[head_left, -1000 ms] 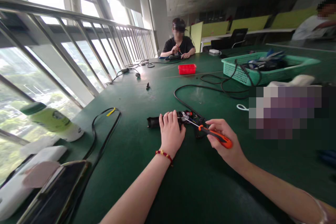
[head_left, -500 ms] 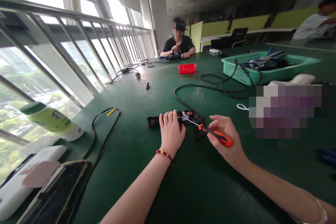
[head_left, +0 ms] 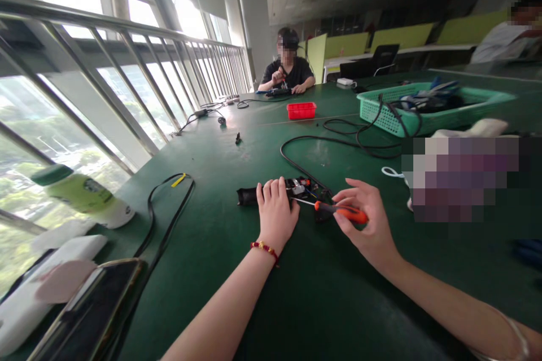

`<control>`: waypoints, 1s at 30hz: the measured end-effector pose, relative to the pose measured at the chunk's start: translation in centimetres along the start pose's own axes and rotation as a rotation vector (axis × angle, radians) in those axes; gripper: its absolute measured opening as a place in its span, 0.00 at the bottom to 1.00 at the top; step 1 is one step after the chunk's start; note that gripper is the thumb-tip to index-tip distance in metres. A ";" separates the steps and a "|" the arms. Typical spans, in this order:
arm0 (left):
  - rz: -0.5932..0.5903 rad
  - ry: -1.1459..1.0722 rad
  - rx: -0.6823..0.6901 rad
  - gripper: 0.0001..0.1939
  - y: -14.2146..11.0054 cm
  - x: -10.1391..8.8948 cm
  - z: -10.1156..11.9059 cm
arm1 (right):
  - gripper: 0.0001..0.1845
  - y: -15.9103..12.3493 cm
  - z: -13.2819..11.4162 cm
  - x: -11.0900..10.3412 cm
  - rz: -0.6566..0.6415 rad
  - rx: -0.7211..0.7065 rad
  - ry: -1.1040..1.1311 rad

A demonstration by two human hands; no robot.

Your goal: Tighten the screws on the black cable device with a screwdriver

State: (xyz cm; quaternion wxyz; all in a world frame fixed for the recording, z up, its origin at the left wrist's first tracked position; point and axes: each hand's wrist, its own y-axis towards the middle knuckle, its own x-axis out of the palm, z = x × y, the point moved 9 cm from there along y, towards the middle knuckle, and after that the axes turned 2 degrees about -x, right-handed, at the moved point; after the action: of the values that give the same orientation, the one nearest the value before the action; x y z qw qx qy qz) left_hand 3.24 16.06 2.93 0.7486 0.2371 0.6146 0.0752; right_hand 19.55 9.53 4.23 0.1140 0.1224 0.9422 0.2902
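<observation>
On the green table lies a black corded power tool (head_left: 248, 196) with its casing opened on the right, where metal parts and wires show. My left hand (head_left: 276, 203) is wrapped over its body and presses it to the table; the palm hides its middle. In my right hand (head_left: 372, 220) is a screwdriver (head_left: 353, 214) with an orange and black handle, gripped between thumb and fingers. Its shaft points left, and the tip is beside the tool's near edge, close to my left thumb. Whether the tip touches cannot be made out.
A black cable runs from the tool toward a green basket (head_left: 389, 115) of tools. Farther back are a red tray (head_left: 301, 111) and a person (head_left: 288, 67) at work. A bottle (head_left: 84, 194), a phone (head_left: 88, 316) and a looped cable (head_left: 192, 186) lie left, beside a railing.
The screwdriver's tip has moved from the exposed metal parts down and left to the tool's near edge, its shaft now flatter. My left hand has stayed in place.
</observation>
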 end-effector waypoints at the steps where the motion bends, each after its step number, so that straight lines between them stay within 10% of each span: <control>1: -0.004 0.000 -0.001 0.27 0.0 0.0 0.0 | 0.26 0.0 0.4 0.1 -0.015 0.035 0.009; 10: 0.014 0.011 0.005 0.27 0.0 -0.2 0.1 | 0.07 -1.0 2.1 4.2 -0.495 0.147 -0.219; 19: 0.032 0.032 0.024 0.27 -0.1 -0.2 0.2 | 0.16 -1.5 1.1 5.0 -0.561 0.015 -0.333; 30: 0.045 0.022 0.019 0.25 -0.2 -0.5 0.3 | 0.18 -5.4 -3.1 8.8 -0.894 -0.515 -0.489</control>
State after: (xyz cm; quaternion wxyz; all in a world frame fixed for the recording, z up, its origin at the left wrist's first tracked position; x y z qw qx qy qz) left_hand 3.41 15.63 3.35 0.7378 0.2570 0.6178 0.0889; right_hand 9.50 6.20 2.38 0.4664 -0.2563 0.7476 0.3974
